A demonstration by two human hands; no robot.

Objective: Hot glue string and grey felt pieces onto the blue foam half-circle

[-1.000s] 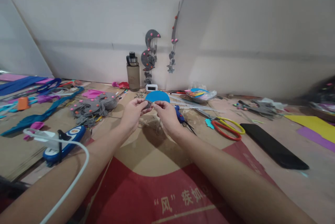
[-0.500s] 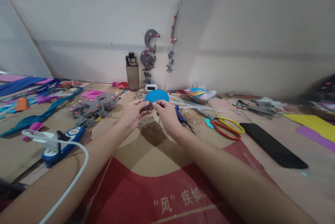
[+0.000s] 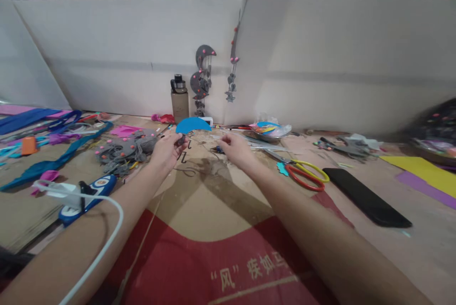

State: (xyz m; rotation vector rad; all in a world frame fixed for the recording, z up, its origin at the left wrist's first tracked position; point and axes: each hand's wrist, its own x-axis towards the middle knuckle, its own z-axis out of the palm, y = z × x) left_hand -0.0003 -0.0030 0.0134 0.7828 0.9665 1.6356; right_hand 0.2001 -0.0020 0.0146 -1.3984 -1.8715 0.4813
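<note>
**At the left hand [image 3: 166, 152]: small dark piece [image 3: 181, 140] pinched**

Between its fingertips the piece is tightly held, long axis indistinct. Just beyond, a blue shape [image 3: 193, 125] is seen lying crosswise. Farther right, a dark blue object [image 3: 218, 149] is seen by the loosely curled fingers of the right hand [image 3: 237, 149]; whether it is gripped cannot be told.
</note>
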